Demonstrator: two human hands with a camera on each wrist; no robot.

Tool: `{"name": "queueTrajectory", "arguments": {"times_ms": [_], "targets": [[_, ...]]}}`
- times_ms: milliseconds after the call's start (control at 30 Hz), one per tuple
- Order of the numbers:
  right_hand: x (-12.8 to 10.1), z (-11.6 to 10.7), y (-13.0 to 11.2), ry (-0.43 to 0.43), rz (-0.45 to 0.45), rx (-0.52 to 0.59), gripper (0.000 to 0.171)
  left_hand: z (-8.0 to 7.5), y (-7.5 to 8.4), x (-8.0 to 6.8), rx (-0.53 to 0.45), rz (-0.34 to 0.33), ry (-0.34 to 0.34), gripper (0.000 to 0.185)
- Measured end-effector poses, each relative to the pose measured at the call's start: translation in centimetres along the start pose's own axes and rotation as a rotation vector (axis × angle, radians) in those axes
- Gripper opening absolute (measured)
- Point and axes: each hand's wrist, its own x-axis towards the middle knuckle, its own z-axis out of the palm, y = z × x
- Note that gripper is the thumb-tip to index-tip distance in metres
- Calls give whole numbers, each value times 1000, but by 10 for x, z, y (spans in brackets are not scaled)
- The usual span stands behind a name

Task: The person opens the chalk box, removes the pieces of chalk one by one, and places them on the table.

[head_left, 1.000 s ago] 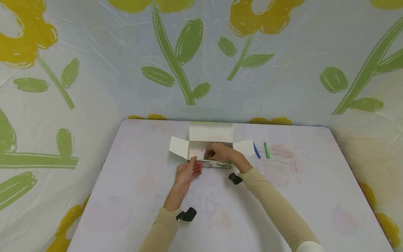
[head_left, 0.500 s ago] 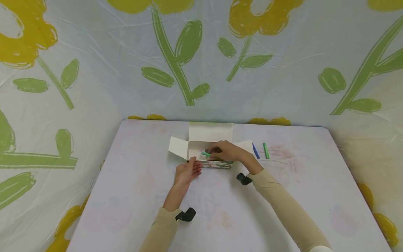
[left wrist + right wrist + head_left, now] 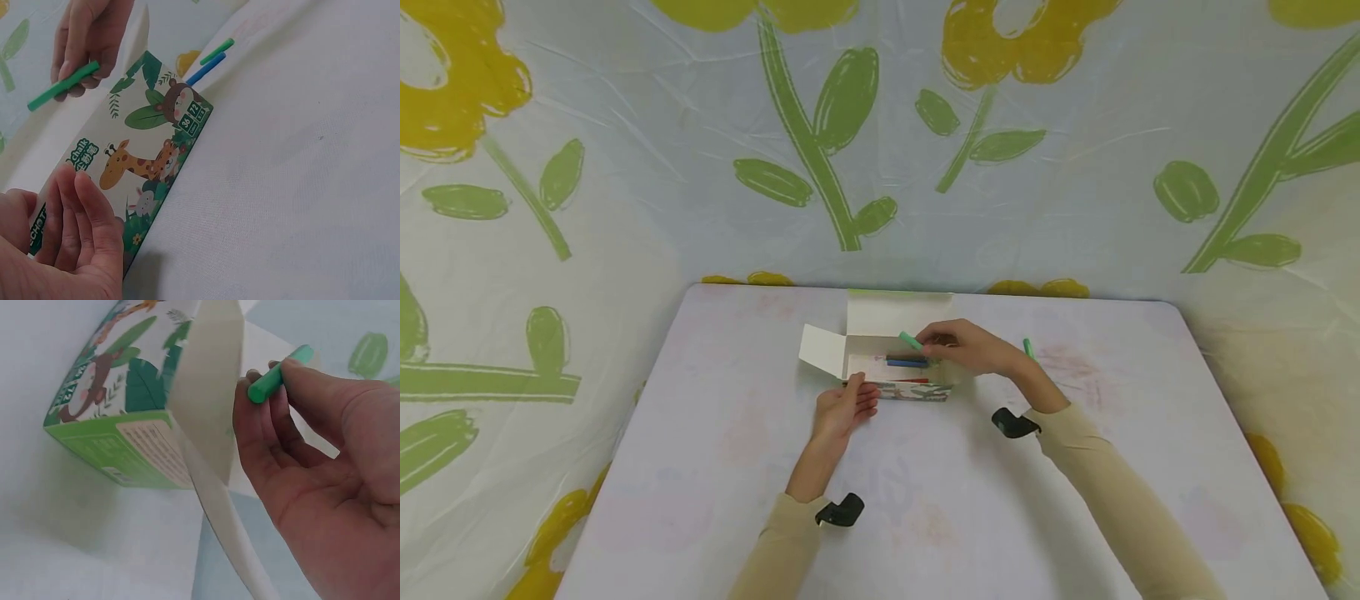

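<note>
An open chalk box (image 3: 917,392), printed with jungle animals, lies on the table with its flaps spread. My left hand (image 3: 842,410) holds its front wall, thumb over the rim and fingers along the printed face. Above the right end of the box, my right hand (image 3: 966,344) pinches a green chalk stick (image 3: 281,374) between thumb and fingertips. Inside the box, a blue chalk stick (image 3: 907,364) lies beside a dark one, and a red chalk stick (image 3: 913,381) runs along the front wall. The right hand covers part of the interior.
To the right of the box, another green chalk stick (image 3: 217,52) and a blue chalk stick (image 3: 206,69) lie on the table (image 3: 715,467). The box's left flap (image 3: 822,350) and back lid (image 3: 898,313) stand out from it. A flower-printed sheet (image 3: 1075,200) hangs behind.
My right hand has come up out of the box and moved right, bringing the green chalk stick with it. Chalk inside the box now shows. My left hand stays at the front wall.
</note>
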Motion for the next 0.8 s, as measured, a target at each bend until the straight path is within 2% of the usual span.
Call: {"name": "queueTrajectory", "arguments": {"times_ms": [167,333,533,800], "targets": [[-10,-12,1,71,30,52,30,0,0,0,3,4,1,36],[-22,-24,3,177,118,113,34,1,1,-2,1,4,1,34],[-39,-37,8,264,209,127,44,1,1,-2,11,5,-4,36],[-67,-56,16,355,313,212,60,1,2,-2,14,-7,13,35]]}}
